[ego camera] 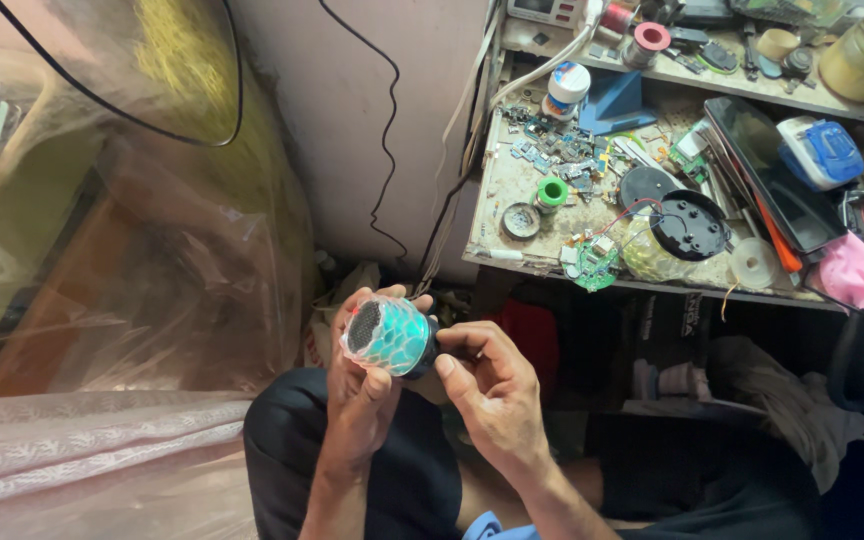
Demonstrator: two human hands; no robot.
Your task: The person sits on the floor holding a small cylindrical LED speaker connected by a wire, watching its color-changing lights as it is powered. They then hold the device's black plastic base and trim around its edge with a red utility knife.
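My left hand (pixel 357 390) grips a small round speaker (pixel 389 336) with a teal faceted shell and a dark mesh end, holding it over my lap. My right hand (pixel 487 385) has its fingers pinched on the black base end of the same speaker, on its right side. Both hands sit below the workbench edge, above my dark trousers.
A cluttered workbench (pixel 512 262) stands at upper right with circuit boards (pixel 592 262), a black round cover (pixel 690 225), solder spools, a tablet (pixel 774 180) and a pink cloth (pixel 857 275). Clear plastic sheeting (pixel 122 300) fills the left. Black cables hang down the wall.
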